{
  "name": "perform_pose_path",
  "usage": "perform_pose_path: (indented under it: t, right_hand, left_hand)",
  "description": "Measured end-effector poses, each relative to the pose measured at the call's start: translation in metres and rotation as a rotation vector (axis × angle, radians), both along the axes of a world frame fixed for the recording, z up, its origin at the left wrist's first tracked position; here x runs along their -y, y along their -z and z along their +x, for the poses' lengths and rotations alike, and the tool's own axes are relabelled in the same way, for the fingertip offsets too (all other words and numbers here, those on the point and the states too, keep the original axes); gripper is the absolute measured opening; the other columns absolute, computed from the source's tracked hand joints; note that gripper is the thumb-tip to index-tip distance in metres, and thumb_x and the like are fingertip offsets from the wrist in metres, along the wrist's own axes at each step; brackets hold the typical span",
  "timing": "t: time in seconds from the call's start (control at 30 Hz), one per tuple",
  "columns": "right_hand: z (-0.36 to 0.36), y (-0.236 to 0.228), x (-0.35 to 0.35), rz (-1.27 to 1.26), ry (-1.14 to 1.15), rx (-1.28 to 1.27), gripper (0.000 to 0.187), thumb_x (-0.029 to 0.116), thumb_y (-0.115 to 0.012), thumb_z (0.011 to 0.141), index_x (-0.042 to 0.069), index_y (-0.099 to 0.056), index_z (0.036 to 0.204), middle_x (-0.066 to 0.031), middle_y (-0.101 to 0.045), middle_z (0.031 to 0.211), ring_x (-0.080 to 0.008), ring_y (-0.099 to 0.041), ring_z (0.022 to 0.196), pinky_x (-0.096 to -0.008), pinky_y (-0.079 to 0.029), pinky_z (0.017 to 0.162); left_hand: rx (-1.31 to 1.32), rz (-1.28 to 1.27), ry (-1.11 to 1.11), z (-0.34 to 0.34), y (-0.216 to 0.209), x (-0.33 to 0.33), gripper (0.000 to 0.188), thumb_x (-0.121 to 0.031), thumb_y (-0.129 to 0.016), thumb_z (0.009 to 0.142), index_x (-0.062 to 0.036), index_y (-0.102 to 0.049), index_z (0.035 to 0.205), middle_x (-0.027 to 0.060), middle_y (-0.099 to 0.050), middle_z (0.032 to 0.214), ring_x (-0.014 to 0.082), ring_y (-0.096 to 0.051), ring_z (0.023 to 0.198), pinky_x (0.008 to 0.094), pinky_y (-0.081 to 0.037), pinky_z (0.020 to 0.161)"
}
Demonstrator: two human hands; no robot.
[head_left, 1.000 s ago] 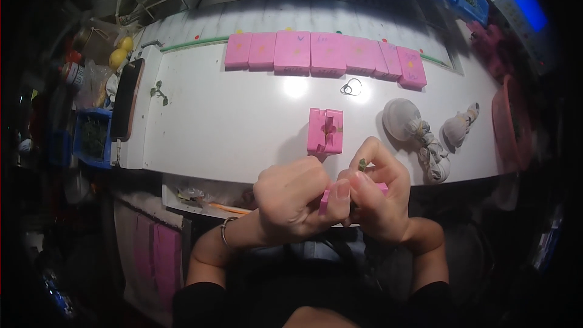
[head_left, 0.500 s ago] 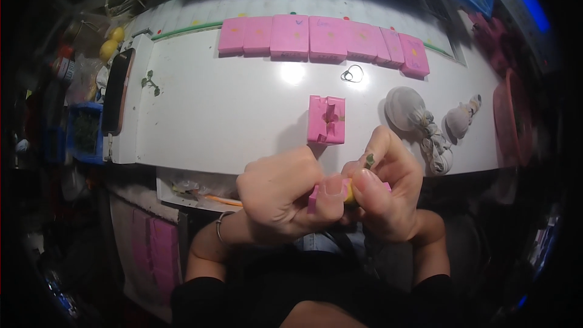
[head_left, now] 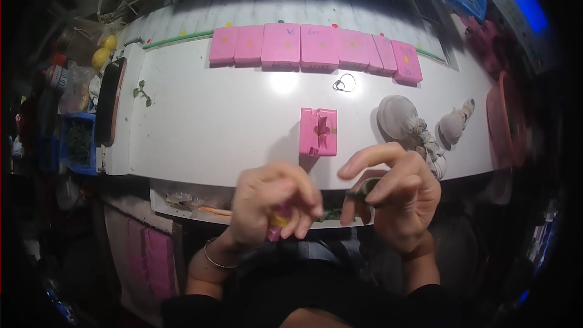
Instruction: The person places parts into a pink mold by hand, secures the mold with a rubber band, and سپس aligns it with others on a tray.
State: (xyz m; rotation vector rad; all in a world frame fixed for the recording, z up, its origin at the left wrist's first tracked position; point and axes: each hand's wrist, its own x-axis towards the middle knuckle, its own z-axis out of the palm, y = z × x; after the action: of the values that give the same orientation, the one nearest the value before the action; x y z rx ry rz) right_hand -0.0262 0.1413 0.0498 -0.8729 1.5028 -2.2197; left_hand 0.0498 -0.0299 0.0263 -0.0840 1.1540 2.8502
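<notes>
My left hand (head_left: 273, 197) is curled around a pink piece with a yellow patch (head_left: 281, 215), just off the table's front edge. Most of that piece is hidden by the fingers. To its right, my right hand (head_left: 401, 197) pinches a small dark green piece (head_left: 364, 189) between thumb and fingers; blur hides its exact shape. Beyond both hands stands a pink rubber-like block (head_left: 318, 136) with a branching cavity cut into its top. Neither hand touches it.
A row of pink blocks (head_left: 319, 48) lines the back of the white table (head_left: 200, 121). A metal ring (head_left: 344, 83) lies before them. Knotted cloth pouches (head_left: 398, 118) lie right, near a pink basin (head_left: 507, 118). A phone (head_left: 112, 102) lies left, and an open drawer (head_left: 200, 203) sits below.
My hands have come apart from each other. The left hand has moved left with the pink piece, while the right hand has drawn away with the green piece. The view has shifted slightly.
</notes>
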Motion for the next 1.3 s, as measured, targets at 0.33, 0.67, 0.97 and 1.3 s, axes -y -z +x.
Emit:
perform_pose_path:
  t: [0.33, 0.67, 0.97, 1.3]
  right_hand:
    - [0.002, 0.024, 0.011, 0.259, 0.138, -0.314, 0.044, 0.030, -0.037, 0.102, -0.007, -0.053, 0.119, -0.0179, -0.055, 0.107, -0.0168, -0.061, 0.082, -0.0252, -0.049, 0.072]
    - [0.003, 0.012, -0.005, 0.535, 0.322, -0.674, 0.030, -0.007, -0.071, 0.074, -0.002, -0.063, 0.103, -0.0144, -0.064, 0.083, -0.0178, -0.062, 0.060, -0.0248, -0.048, 0.049]
    - [0.001, 0.007, -0.013, 0.650, 0.309, -0.938, 0.023, -0.004, -0.069, 0.075, -0.002, -0.063, 0.096, -0.0110, -0.062, 0.072, -0.0215, -0.058, 0.051, -0.0268, -0.045, 0.045]
    - [-0.012, -0.006, -0.023, 0.708, -0.376, 0.239, 0.024, 0.014, -0.049, 0.096, -0.002, -0.064, 0.084, -0.0063, -0.052, 0.053, -0.0109, -0.048, 0.047, -0.0255, -0.039, 0.049]
  left_hand:
    - [0.147, -0.368, -0.049, 0.002, 0.006, -0.028, 0.046, -0.008, -0.073, 0.081, 0.0038, -0.051, 0.120, 0.0080, -0.056, 0.105, 0.0061, -0.057, 0.067, 0.0183, -0.045, 0.057]
    - [0.037, -0.539, -0.236, 0.007, 0.003, -0.022, 0.033, -0.001, -0.071, 0.081, 0.0039, -0.059, 0.111, 0.0079, -0.062, 0.100, 0.0086, -0.062, 0.079, 0.0191, -0.050, 0.061]
    - [-0.040, -0.587, -0.229, 0.004, 0.002, -0.022, 0.034, 0.002, -0.071, 0.079, 0.0026, -0.059, 0.112, 0.0069, -0.060, 0.097, 0.0059, -0.059, 0.071, 0.0186, -0.047, 0.058]
    - [-0.167, -0.616, -0.224, 0.000, 0.007, -0.021, 0.035, 0.006, -0.070, 0.075, 0.0047, -0.059, 0.108, 0.0080, -0.055, 0.104, 0.0088, -0.059, 0.079, 0.0202, -0.050, 0.066]
